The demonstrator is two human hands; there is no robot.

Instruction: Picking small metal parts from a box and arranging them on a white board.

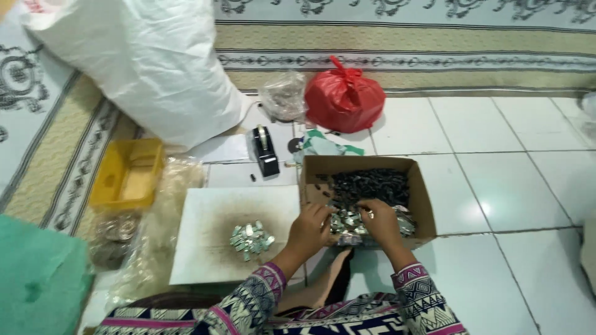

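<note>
Both hands are down in the cardboard box (366,164) on the white tiled floor (496,186), and the fingertips are hard to read at this size. The left hand (308,228) curls over the near left corner, the right hand (380,224) sits just beside it, fingers bent into a heap of small silvery pieces (349,221). Whether either hand actually pinches a piece, I cannot tell; the fingers are curled, not spread. The hands cover part of that heap, and the forearms in patterned sleeves run off the bottom edge.

The silvery pieces are tiny, flat and shiny, jumbled at the near end of the box. Behind them lies a mass of small dark pieces (369,184), too fine to make out one by one. A second little cluster of shiny bits (251,239) rests on a smudged white board (211,248) left of the box.

Further back, a knotted red plastic bag (343,99) stands beside a clear crumpled bag (284,94). A big white sack (143,62) leans in, cut off at the top. A black tape dispenser (264,151) sits between them and the box, and a yellow tray (127,174) lies on the patterned mat at left. Something green fills the bottom left corner, cut off and unidentifiable.
</note>
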